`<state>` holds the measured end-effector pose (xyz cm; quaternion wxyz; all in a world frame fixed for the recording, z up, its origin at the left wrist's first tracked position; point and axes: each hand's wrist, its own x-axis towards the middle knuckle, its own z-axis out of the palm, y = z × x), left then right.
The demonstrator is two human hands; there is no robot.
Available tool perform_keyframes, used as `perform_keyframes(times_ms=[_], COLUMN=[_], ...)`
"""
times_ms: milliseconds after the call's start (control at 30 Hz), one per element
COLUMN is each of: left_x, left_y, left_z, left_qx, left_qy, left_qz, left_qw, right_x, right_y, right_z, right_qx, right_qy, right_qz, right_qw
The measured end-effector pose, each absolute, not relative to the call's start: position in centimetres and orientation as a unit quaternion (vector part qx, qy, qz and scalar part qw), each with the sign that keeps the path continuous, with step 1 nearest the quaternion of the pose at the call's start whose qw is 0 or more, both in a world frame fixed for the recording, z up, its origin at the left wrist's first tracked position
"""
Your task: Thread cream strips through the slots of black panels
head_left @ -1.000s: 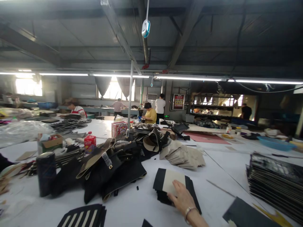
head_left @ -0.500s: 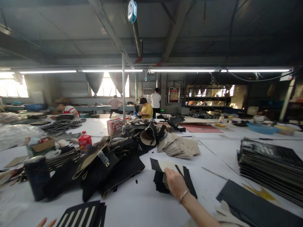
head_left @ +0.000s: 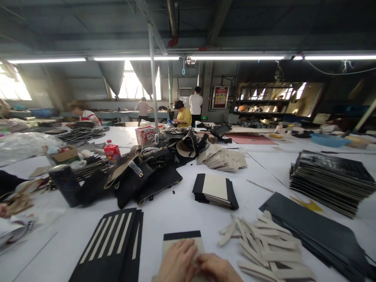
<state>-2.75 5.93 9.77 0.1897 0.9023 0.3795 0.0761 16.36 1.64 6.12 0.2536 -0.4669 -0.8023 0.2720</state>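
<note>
On a white table (head_left: 158, 213), clear plastic (head_left: 32, 147) is being seen at far left, with an open carton (head_left: 66, 157) and a dark tumbler (head_left: 63, 182) standing near it. In the left foreground, black panels (head_left: 107, 239) are being overlapped, the top one being crossed by pale stripes. Beyond them, a red bottle (head_left: 111, 152) is being flanked by a heap of black bag parts (head_left: 149, 176), with a red-and-white box (head_left: 146, 135) standing behind. At front centre, a pale card (head_left: 182, 235) with a black end is lying flat and being largely covered by the left hand (head_left: 179, 260), its fingers being laid across the surface; just beside it, the right hand (head_left: 217, 268) is being held with fingers bent at the card's right edge. Whether anything is being gripped by either hand cannot be told. Farther back, a person in yellow (head_left: 183, 116) is being framed by the workshop. To the right, a stack of black-and-beige cards (head_left: 216, 186) is being backed by fanned beige sheets (head_left: 223, 158). Loose pale strips (head_left: 264, 248) are being bordered by dark sheets (head_left: 317, 235), while tall-stacked boards (head_left: 329, 180) and a blue basin (head_left: 330, 140) are being seen beyond.
</note>
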Motion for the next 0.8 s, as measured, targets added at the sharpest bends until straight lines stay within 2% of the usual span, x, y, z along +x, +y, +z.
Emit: perform_keyframes(times_ms=[100, 200, 533, 800], left_x=[-1.3, -1.0, -0.1, 0.1], left_y=[6.0, 6.0, 6.0, 5.7], left_z=[8.1, 8.0, 7.0, 7.2], left_qx=[0.901, 0.899, 0.884, 0.878], left_qy=[0.386, 0.394, 0.421, 0.438], left_qz=[0.037, 0.023, 0.043, 0.039], left_qw=[0.194, 0.192, 0.197, 0.187], right_x=[17.1, 17.2, 16.4, 14.9], right_y=[3.4, 6.3, 11.7, 11.9], right_z=[7.4, 7.9, 7.0, 10.1], right_qx=[-0.598, -0.662, -0.668, -0.637], right_qy=[-0.712, -0.677, -0.665, -0.689], right_qz=[0.233, 0.227, 0.328, 0.345], right_qw=[0.285, 0.227, 0.064, -0.03])
